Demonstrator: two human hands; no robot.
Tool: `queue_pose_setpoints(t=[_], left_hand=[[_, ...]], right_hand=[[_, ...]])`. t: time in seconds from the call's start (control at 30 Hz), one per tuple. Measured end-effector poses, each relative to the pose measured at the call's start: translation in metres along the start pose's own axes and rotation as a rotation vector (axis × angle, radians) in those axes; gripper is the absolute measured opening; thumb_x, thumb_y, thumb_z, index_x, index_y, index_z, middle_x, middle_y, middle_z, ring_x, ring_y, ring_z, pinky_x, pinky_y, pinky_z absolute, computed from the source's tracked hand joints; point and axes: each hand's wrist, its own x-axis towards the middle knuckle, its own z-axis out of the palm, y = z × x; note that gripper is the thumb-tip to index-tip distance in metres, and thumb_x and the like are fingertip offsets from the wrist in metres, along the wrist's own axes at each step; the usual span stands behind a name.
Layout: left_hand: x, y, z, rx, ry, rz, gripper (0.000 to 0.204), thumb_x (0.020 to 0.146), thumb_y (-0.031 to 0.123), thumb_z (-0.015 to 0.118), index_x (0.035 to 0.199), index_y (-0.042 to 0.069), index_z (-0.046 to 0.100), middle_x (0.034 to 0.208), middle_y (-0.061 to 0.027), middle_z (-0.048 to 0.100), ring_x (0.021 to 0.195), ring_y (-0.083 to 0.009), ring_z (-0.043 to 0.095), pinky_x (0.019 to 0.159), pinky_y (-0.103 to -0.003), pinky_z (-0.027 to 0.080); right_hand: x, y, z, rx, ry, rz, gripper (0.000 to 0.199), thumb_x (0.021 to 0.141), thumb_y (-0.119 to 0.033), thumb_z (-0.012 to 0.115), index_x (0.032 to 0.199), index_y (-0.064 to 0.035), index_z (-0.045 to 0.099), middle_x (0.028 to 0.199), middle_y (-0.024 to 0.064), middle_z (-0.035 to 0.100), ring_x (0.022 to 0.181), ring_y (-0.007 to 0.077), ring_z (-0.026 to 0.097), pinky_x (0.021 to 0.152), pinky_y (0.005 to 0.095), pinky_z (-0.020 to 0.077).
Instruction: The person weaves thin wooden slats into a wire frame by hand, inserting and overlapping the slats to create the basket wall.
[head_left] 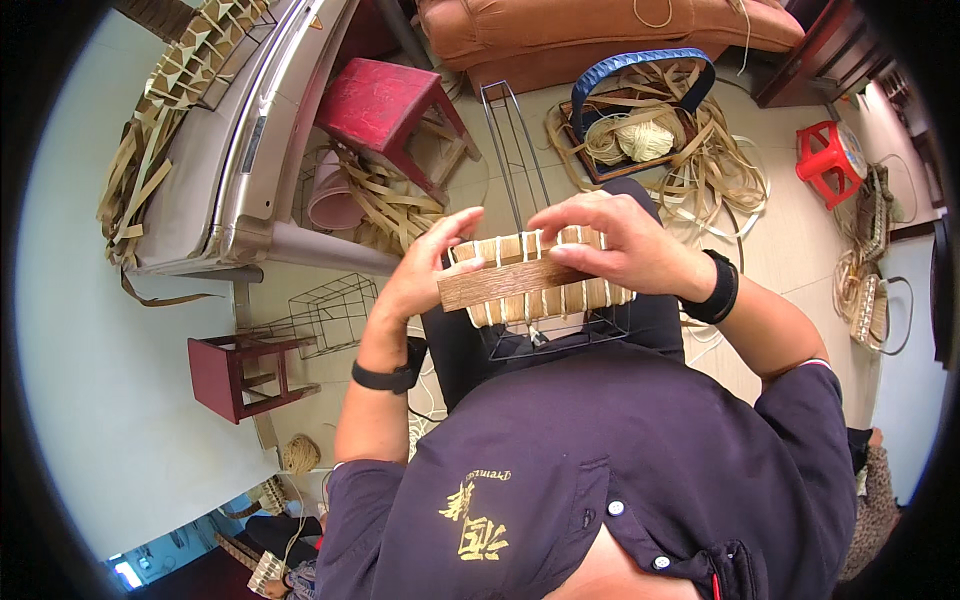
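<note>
A black wire basket frame (516, 165) lies across my lap, its near part woven with tan strips and white cord (590, 295). Over this weave runs a flat brown strip (500, 286) with a wood-like grain. My left hand (425, 262) is closed at the strip's left end, thumb near its upper edge and fingers toward the far side of the weave. At the other end, my right hand (625, 240) pinches the strip, its thumb resting there and fingers curled over the far edge. Both palms hide part of the weave.
Ahead on the floor, a basket with a blue handle (645, 62) holds cord balls, with loose strips around it. A dark red stool (375, 95) and pink bucket (338, 195) stand ahead left. Wire frames (335, 305) lie left. A bright red stool (830, 165) stands right.
</note>
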Motion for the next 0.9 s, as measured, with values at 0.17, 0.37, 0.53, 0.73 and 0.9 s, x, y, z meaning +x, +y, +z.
queue_pose_setpoints(t=[0.17,0.37,0.53,0.73,0.9], left_hand=[[-0.030,0.051,-0.038,0.100,0.136,0.050,0.056,0.090,0.007,0.067,0.145,0.000,0.055,0.140,-0.0148,0.061,0.130,-0.0218,0.058,0.112,-0.037,0.044],[-0.049,0.117,-0.016,-0.028,0.224,-0.119,0.030,0.105,0.010,0.061,0.128,-0.008,0.065,0.105,-0.0133,0.076,0.091,-0.0158,0.073,0.083,-0.028,0.059],[-0.012,0.137,0.025,0.165,0.332,0.027,0.013,0.096,0.009,0.074,0.092,-0.003,0.075,0.064,-0.0062,0.069,0.059,-0.0048,0.062,0.054,-0.023,0.047],[0.030,0.161,0.059,0.111,0.078,0.006,0.017,0.097,0.010,0.072,0.088,-0.004,0.073,0.063,-0.0049,0.069,0.056,-0.0056,0.062,0.050,-0.023,0.046],[0.065,0.147,0.080,0.167,-0.075,0.049,0.019,0.099,0.014,0.070,0.092,-0.003,0.073,0.070,-0.0084,0.071,0.063,-0.0104,0.067,0.057,-0.026,0.051]], right_hand=[[0.011,-0.008,0.004,-0.015,-0.056,0.026,0.024,0.092,-0.018,0.075,0.106,0.0007,0.075,0.084,0.0183,0.074,0.078,0.0321,0.073,0.074,0.0387,0.0560],[0.009,-0.016,-0.002,0.071,-0.034,0.068,0.017,0.087,-0.014,0.078,0.097,0.0005,0.076,0.080,0.0175,0.073,0.073,0.0307,0.071,0.069,0.0371,0.0540],[-0.001,-0.015,-0.019,-0.034,0.070,-0.091,0.022,0.086,-0.012,0.079,0.105,-0.0016,0.073,0.084,0.0128,0.074,0.074,0.0310,0.070,0.071,0.0370,0.0560],[-0.021,-0.033,-0.043,0.015,0.095,0.028,0.024,0.085,-0.013,0.081,0.103,-0.0004,0.074,0.083,0.0155,0.075,0.080,0.0281,0.075,0.074,0.0330,0.0579],[-0.057,0.004,-0.072,0.333,0.029,0.352,0.010,0.091,-0.005,0.074,0.097,0.0028,0.074,0.080,0.0010,0.072,0.073,0.0054,0.062,0.069,0.0243,0.0517]])
